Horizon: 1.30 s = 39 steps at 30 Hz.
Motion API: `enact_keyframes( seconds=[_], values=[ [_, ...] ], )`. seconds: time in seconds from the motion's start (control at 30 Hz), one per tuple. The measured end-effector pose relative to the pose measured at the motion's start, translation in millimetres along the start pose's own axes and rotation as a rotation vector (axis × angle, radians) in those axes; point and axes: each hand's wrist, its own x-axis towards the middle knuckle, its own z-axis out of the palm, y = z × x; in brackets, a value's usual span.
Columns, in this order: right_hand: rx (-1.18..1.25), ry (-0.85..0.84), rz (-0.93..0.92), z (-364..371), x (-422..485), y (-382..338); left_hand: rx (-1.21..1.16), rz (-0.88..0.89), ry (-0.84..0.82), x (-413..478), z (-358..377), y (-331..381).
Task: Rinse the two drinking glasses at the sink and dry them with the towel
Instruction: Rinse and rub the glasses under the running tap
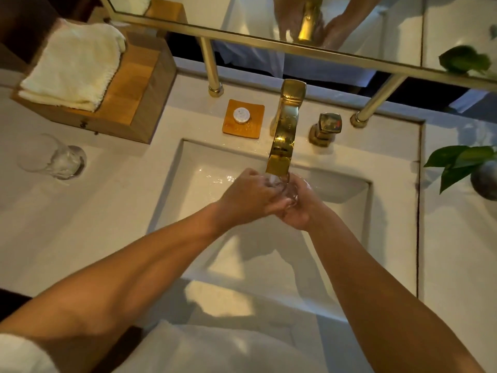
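Observation:
Both my hands are together over the white sink, under the spout of the gold faucet. A clear drinking glass sits between them, mostly hidden by fingers. My left hand wraps it from the left and my right hand cups it from below and the right. Water runs from the spout onto the glass. A second clear glass stands on the counter at the left, apart from both hands. A folded cream towel lies on a wooden box at the back left.
An orange soap dish holding a round white soap sits behind the sink, left of the faucet. A gold tap handle is to the faucet's right. A leafy plant in a dark vase stands at the right edge. A gold-framed mirror runs along the back.

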Motion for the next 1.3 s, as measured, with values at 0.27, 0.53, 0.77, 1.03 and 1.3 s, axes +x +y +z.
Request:
enact_keyframes(
  seconds=[0.27,0.53,0.77,1.03,1.3],
  values=[
    [-0.065,-0.058,0.013,5.3,-3.3,-1.5,0.152,0.301,0.007,-13.3,5.1,1.8],
    [-0.280,-0.053,0.021,12.2,-4.2,-13.0,0.160,0.372,0.025,-24.3,22.0,8.5],
    [-0.101,0.017,0.065,9.1,-0.6,5.5,0.047,0.267,-0.005,-19.9,27.4,8.9],
    [-0.038,0.059,0.062,12.6,2.0,5.5,0.053,0.213,-0.008,-15.2,14.9,12.9],
    [-0.019,0.065,0.092,17.2,-0.9,6.6,0.114,0.171,-0.108,-11.8,3.7,15.4]
  ],
)
